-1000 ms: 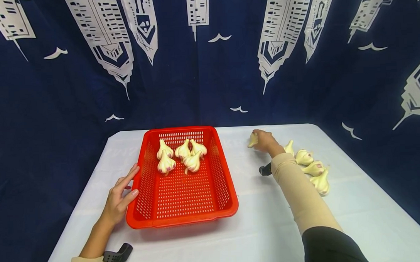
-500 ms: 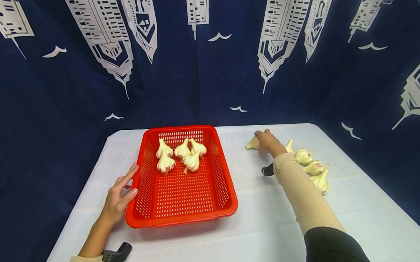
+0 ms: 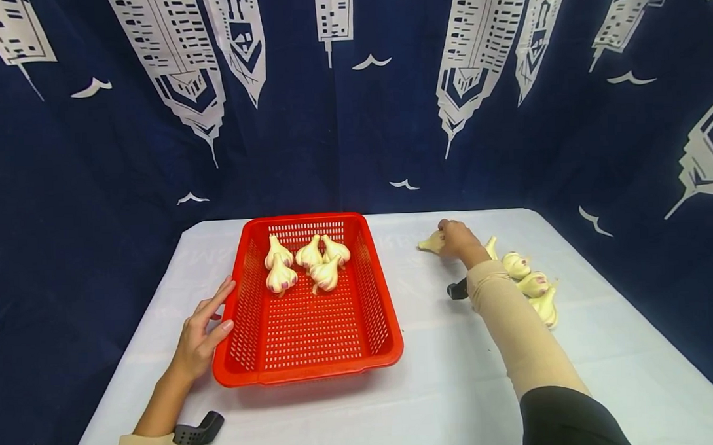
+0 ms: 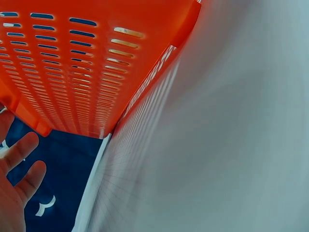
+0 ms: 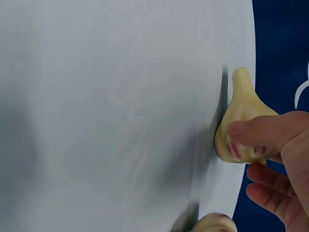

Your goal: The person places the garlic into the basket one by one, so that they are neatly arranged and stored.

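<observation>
Shifted slightly right, the right hand (image 3: pixel 459 240) pinches a garlic bulb (image 3: pixel 431 242) at the far side of the table (image 3: pixel 433 390), right of the red basket (image 3: pixel 309 375) the relaxed left hand (image 3: pixel 197 341) touches, seemingly setting that bulb down, so a gentle release looks next.

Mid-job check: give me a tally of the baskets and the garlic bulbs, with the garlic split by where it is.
Red basket: 1
Garlic bulbs in the basket: 5
Garlic bulb in the right hand: 1
Garlic bulbs beside the right sleeve: 4 visible; the sleeve may hide more
Total: 11 visible, 10 of them garlic
</observation>
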A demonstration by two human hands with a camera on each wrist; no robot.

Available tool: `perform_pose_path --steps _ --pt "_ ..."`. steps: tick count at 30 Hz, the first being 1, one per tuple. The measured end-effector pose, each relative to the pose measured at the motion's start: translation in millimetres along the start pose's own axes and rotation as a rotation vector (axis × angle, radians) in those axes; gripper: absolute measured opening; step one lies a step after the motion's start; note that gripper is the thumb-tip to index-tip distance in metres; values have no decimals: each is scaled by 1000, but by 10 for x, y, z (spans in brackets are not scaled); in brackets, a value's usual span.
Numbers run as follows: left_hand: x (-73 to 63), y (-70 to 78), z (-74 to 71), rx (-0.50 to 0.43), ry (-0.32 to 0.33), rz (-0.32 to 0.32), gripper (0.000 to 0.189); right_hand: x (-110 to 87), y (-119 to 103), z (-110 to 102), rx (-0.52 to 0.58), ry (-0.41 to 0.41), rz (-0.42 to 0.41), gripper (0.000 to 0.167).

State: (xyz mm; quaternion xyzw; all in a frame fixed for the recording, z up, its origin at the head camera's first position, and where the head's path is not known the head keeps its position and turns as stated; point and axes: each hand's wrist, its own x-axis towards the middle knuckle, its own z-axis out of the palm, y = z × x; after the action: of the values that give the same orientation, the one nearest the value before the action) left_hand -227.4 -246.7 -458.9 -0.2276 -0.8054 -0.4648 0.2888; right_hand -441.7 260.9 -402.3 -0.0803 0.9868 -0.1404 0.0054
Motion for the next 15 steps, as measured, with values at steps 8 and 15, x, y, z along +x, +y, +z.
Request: perform_pose_path --steps 8,15 --pt "-3 -18 4 -2 10 18 63 0 55 -40 50 39 12 64" --pt "-14 -37 13 -2 9 9 63 -64 -4 -101 179 128 40 63"
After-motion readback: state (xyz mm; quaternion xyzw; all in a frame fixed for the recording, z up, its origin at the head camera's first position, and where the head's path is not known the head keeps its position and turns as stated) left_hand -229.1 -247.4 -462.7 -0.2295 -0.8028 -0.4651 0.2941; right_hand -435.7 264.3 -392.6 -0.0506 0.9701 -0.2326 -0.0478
